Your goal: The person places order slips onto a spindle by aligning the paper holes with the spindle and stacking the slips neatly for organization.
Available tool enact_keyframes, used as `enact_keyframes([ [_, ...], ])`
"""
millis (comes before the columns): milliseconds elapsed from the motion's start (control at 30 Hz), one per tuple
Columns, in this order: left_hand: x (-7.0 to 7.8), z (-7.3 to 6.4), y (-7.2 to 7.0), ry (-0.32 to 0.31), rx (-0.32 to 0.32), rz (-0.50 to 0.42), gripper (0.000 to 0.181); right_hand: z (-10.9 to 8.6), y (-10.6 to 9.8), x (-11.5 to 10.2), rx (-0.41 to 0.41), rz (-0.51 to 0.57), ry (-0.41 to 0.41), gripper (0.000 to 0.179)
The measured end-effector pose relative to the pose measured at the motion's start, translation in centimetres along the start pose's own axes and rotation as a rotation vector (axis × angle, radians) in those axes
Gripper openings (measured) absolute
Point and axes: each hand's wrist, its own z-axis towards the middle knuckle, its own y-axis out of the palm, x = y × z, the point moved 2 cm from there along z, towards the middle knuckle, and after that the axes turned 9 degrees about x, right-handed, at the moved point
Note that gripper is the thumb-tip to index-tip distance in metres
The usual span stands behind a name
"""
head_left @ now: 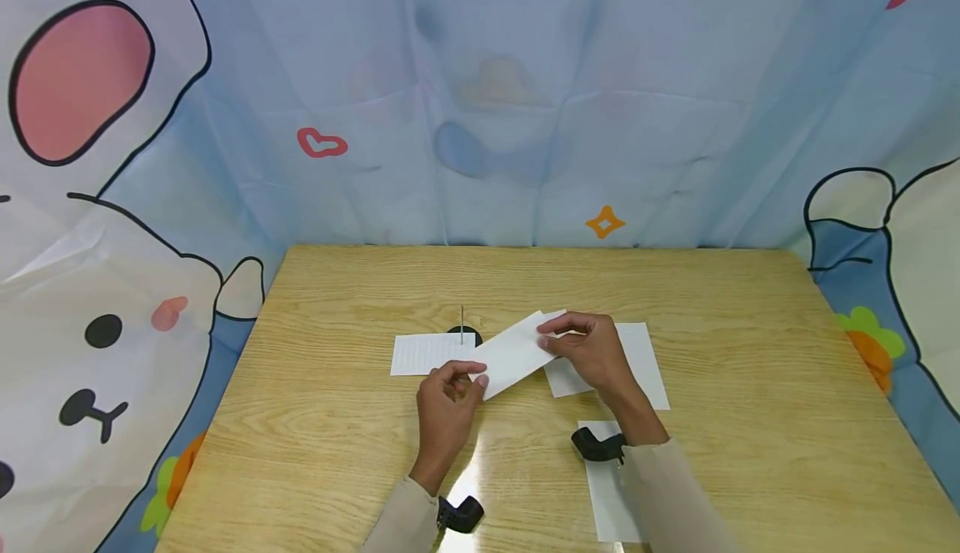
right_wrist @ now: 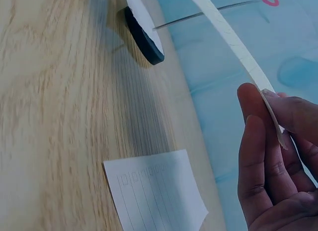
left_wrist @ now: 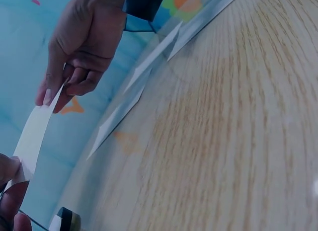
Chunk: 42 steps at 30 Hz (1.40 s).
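Observation:
Between my two hands hangs a white paper slip (head_left: 517, 353), slanting up to the right above the table. My left hand (head_left: 447, 407) pinches its lower left end between thumb and fingers; my right hand (head_left: 592, 353) pinches the upper right end. In the right wrist view the slip (right_wrist: 233, 39) bends slightly and shows faint print. Behind it stands a paper spike (head_left: 462, 319) with a round black base (right_wrist: 141, 37). A lined slip (head_left: 427, 355) lies over that base, with the thin upright rod rising from it.
White papers (head_left: 643, 365) lie on the wooden table (head_left: 337, 436) behind and under my right hand; one slip (right_wrist: 154, 191) bears printed lines and boxes. Another sheet (head_left: 611, 495) lies under my right forearm. A patterned curtain (head_left: 525, 119) hangs along the table's back edge.

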Motion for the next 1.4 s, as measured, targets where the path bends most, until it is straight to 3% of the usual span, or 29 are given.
enact_keyframes([
  [367, 0.7, 0.4, -0.7, 0.025, 0.066, -0.049, 0.010, -0.6, 1.0, -0.3, 0.000, -0.001, 0.000, 0.022],
  [733, 1.2, 1.2, -2.1, 0.046, 0.047, -0.013, 0.007, -1.0, 1.0, -1.0, -0.076, -0.044, -0.062, 0.018],
  [1400, 2.1, 2.3, -3.3, 0.075, 0.078, 0.025, 0.013, -1.1, 1.3, -2.1, -0.074, -0.073, -0.091, 0.012],
])
